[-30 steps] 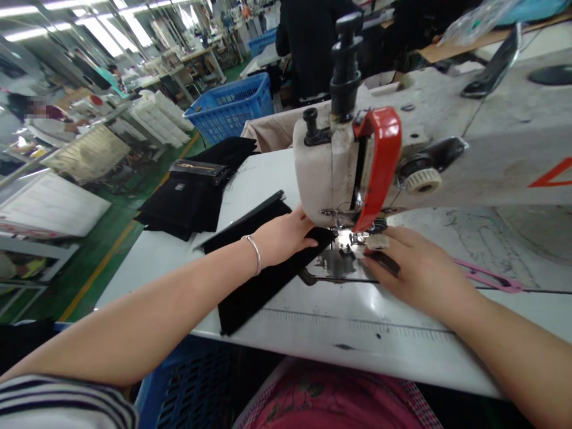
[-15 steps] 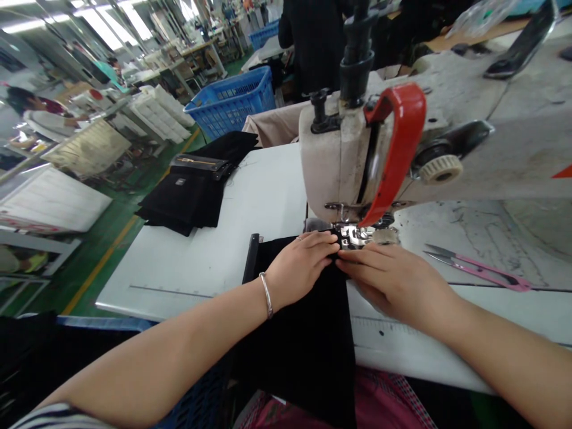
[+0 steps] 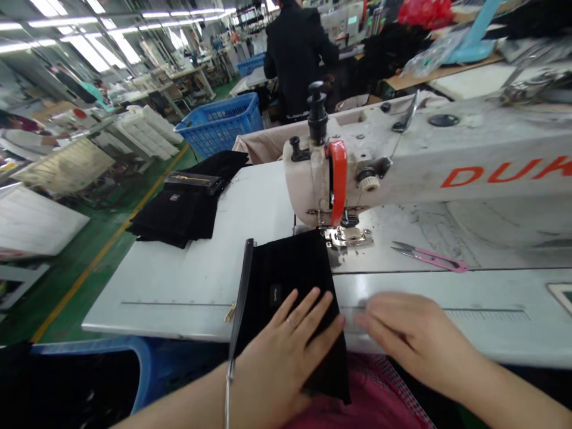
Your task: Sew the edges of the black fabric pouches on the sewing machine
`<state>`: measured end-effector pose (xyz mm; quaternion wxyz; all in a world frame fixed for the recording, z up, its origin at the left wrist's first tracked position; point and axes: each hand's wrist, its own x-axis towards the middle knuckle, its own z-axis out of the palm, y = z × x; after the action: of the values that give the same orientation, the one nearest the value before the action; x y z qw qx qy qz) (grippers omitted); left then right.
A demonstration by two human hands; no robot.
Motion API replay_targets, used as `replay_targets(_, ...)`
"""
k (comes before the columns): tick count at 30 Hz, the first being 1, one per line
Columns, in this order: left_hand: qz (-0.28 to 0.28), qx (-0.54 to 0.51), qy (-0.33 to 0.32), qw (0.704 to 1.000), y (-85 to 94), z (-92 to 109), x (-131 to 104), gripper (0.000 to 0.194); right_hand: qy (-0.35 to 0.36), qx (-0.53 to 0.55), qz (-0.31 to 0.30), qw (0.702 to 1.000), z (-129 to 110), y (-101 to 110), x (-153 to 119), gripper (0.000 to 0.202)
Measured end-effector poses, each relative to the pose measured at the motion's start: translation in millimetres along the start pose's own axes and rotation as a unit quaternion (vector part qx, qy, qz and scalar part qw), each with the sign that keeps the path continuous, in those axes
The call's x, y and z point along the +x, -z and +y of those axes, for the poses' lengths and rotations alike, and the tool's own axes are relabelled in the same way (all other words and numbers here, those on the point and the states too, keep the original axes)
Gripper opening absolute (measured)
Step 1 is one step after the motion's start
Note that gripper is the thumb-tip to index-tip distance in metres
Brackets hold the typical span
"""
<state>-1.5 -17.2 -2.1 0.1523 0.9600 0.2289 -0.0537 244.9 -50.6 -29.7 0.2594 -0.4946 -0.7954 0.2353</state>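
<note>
Bright overhead strip lights, curved wide-angle edges, slightly motion-blurred right hand (image 3: 413, 336)

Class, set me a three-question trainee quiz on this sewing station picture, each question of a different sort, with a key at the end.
1. True or false: the left hand lies flat on the black fabric piece.
2. Where are the pink thread snips? A) in the right hand; B) on the machine bed, to the right of the presser foot; C) in the blue basket.
3. Fill in: the guard on the sewing machine head is coloured ____.

Key
1. True.
2. B; the right hand rests on the white table edge beside the fabric and holds nothing.
3. Red; see the guard.
</note>
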Motion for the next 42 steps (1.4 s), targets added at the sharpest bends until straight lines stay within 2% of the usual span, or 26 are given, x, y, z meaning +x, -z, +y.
replay_targets(2,0.017,0.02,0.024,0.999,-18.4,15.1,-18.4,0.074,-0.067,0.075,-0.059,0.993,-17.2,-8.5,-27.1,0.038)
replay_targets(4,0.039,-0.009,0.048,0.998,-30.9,19.2,-29.3,0.067,-0.121,0.154,-0.093,0.976,-29.2,-20.8,-44.4,0.034)
replay_targets(6,0.082,-0.078,0.064,0.991,-34.4,16.6,-34.7,0.061,-0.148,0.226,-0.093,0.958,-36.3,-35.3,-50.4,0.025)
replay_targets(8,0.139,-0.148,0.081,0.976,-30.6,13.2,-37.3,0.053,-0.153,0.306,-0.07,0.937,-41.0,-50.1,-48.0,0.018)
replay_targets(10,0.184,-0.184,0.089,0.961,-23.6,13.0,-38.9,0.047,-0.157,0.41,-0.032,0.898,-45.5,-63.3,-42.1,0.017)
replay_targets(13,0.24,-0.14,0.076,0.958,-16.8,20.8,-39.2,0.043,-0.197,0.553,0.009,0.809,-52.8,-77.6,-36.4,0.022)
replay_targets(15,0.276,-0.076,0.05,0.957,-19.0,29.6,-36.1,0.038,-0.245,0.605,-0.004,0.757,-56.7,-83.0,-37.5,0.026)
replay_targets(17,0.298,-0.017,0.025,0.954,-26.4,38.9,-30.3,0.032,-0.291,0.628,-0.024,0.721,-59.2,-85.5,-41.2,0.029)
replay_targets(21,0.281,0.045,-0.001,0.959,-41.7,52.0,-26.7,0.026,-0.343,0.634,-0.025,0.693,-60.5,-83.6,-49.8,0.035)
replay_targets(23,0.298,0.058,0.01,0.953,-42.9,53.6,-39.2,0.026,-0.359,0.63,-0.039,0.687,-60.2,-81.5,-53.7,0.039)
replay_targets(24,0.326,0.071,0.038,0.942,-42.2,52.6,-49.5,0.026,-0.367,0.628,-0.047,0.685,-59.8,-80.7,-55.5,0.041)
replay_targets(25,0.361,0.083,0.085,0.925,-41.1,50.5,-61.5,0.026,-0.374,0.624,-0.053,0.684,-59.3,-80.2,-57.1,0.042)
replay_targets(27,0.428,0.078,0.238,0.869,-39.9,43.2,-85.6,0.025,-0.382,0.618,-0.059,0.684,-57.8,-80.2,-59.6,0.044)
replay_targets(28,0.438,0.023,0.322,0.839,-40.4,38.6,-95.3,0.027,-0.383,0.618,-0.059,0.684,-57.0,-80.6,-60.3,0.045)
replay_targets(30,0.408,-0.203,0.438,0.775,-43.9,29.5,-106.2,0.035,-0.379,0.618,-0.061,0.686,-55.2,-81.9,-61.1,0.046)
replay_targets(32,0.342,-0.463,0.456,0.679,-49.3,22.1,-106.2,0.039,-0.377,0.617,-0.064,0.688,-53.5,-83.3,-61.6,0.047)
replay_targets(33,0.325,-0.548,0.444,0.63,-52.0,19.2,-103.9,0.039,-0.377,0.616,-0.066,0.689,-52.8,-83.9,-62.1,0.047)
replay_targets(34,0.324,-0.596,0.432,0.594,-54.3,16.7,-101.3,0.04,-0.377,0.614,-0.065,0.69,-52.3,-84.5,-62.7,0.047)
replay_targets(35,0.332,-0.614,0.425,0.577,-56.1,14.6,-99.2,0.041,-0.378,0.614,-0.063,0.69,-51.9,-85.0,-63.5,0.046)
replay_targets(36,0.338,-0.609,0.425,0.579,-57.3,13.0,-98.2,0.042,-0.378,0.614,-0.06,0.69,-51.7,-85.5,-64.4,0.046)
replay_targets(37,0.345,-0.583,0.43,0.597,-57.8,12.2,-98.1,0.042,-0.379,0.615,-0.058,0.689,-51.6,-86.0,-65.3,0.046)
replay_targets(38,0.354,-0.537,0.439,0.628,-57.4,12.3,-98.7,0.042,-0.38,0.616,-0.055,0.688,-51.6,-86.6,-66.2,0.045)
replay_targets(40,0.404,-0.367,0.45,0.707,-54.1,16.6,-99.2,0.042,-0.383,0.62,-0.05,0.683,-52.0,-87.8,-67.5,0.045)
replay_targets(42,0.444,-0.148,0.386,0.795,-48.4,26.9,-93.6,0.038,-0.386,0.623,-0.049,0.678,-52.6,-88.6,-68.1,0.046)
